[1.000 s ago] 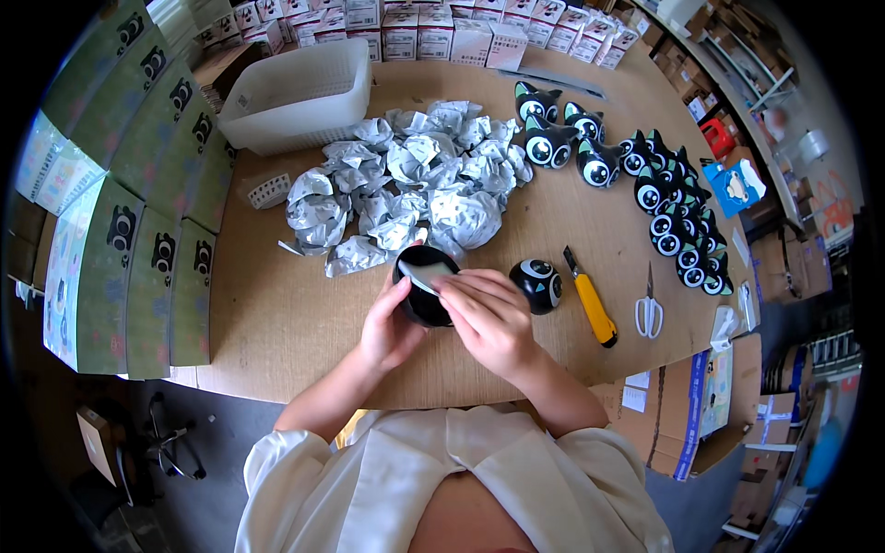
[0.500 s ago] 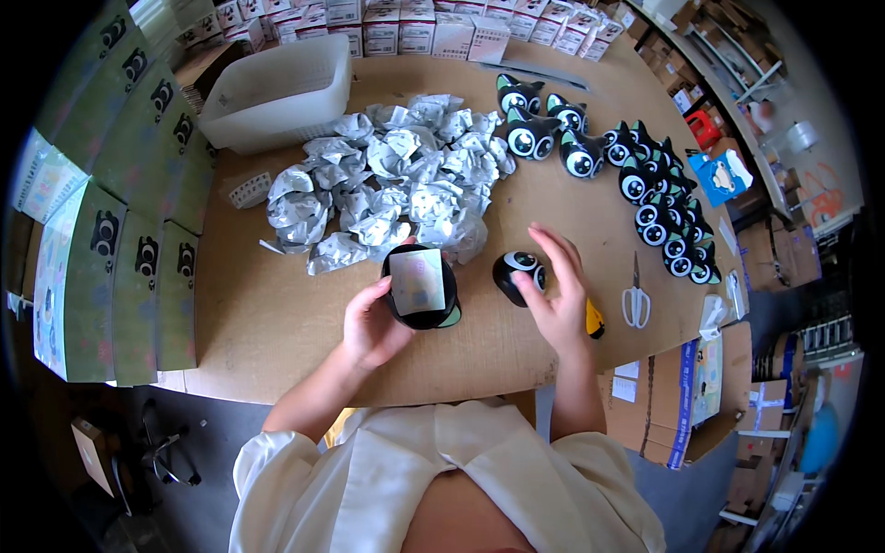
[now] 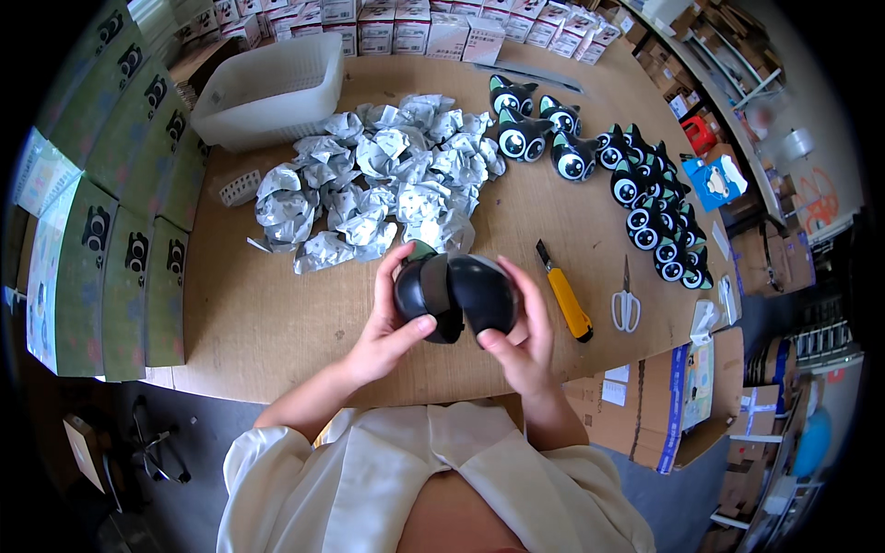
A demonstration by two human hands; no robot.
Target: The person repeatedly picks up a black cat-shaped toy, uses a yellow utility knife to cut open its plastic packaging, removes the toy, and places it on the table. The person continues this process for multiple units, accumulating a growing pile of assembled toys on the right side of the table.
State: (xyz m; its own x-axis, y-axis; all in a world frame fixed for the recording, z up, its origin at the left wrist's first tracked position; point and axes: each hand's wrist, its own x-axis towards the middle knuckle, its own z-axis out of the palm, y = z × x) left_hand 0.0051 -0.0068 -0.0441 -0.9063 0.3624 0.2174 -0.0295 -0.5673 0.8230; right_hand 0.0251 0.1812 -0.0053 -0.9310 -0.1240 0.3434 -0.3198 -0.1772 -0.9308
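From the head view, you've got both hands busy over the light-brown wooden table (image 3: 286, 346). Your left hand (image 3: 376, 343) is curled around a glossy black rounded shell with a green ear (image 3: 419, 295), and a dull grey strip shows along its right side. Your right hand (image 3: 527, 350) grips a smooth black domed piece (image 3: 486, 293), thumb low on it. The two pieces are side by side in front of you, near the table's front edge, with a gap opening toward the bottom; can't tell if they touch up top. Just right of your right hand lies a yellow box cutter (image 3: 570, 300), then white-handled scissors (image 3: 627, 309). Beyond your hands you've got a heap of crumpled silvery paper (image 3: 378, 175), plus big-eyed black cat heads (image 3: 521, 138) off to the right.
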